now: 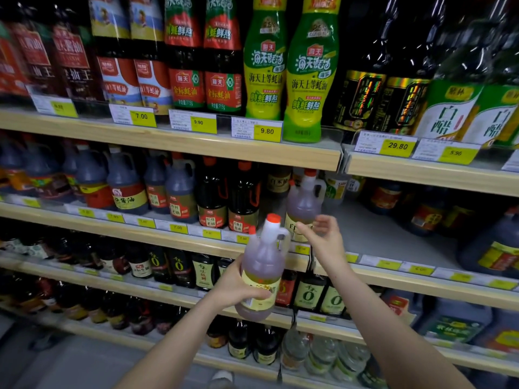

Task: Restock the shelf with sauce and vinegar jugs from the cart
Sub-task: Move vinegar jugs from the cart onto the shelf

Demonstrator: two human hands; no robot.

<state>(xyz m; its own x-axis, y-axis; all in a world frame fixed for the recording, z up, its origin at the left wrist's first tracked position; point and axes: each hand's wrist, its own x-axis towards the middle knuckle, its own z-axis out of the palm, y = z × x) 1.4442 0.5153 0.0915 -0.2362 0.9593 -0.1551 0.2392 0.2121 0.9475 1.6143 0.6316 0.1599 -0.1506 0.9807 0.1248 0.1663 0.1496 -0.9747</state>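
Observation:
My left hand (234, 287) grips a pale purple vinegar jug (264, 265) with an orange cap and yellow label, held up in front of the second shelf's edge. A second jug of the same kind (304, 200) stands on that shelf (365, 234), just behind. My right hand (323, 234) hovers with relaxed, spread fingers right beside the standing jug's lower label, holding nothing; whether it touches the jug is unclear. The cart is out of view.
Dark soy sauce jugs (179, 192) fill the shelf to the left of the standing jug. A bare stretch of shelf lies to the right, ending at large dark jugs (494, 248). Above sit oyster sauce bottles (309, 74); below, small dark bottles (309, 293).

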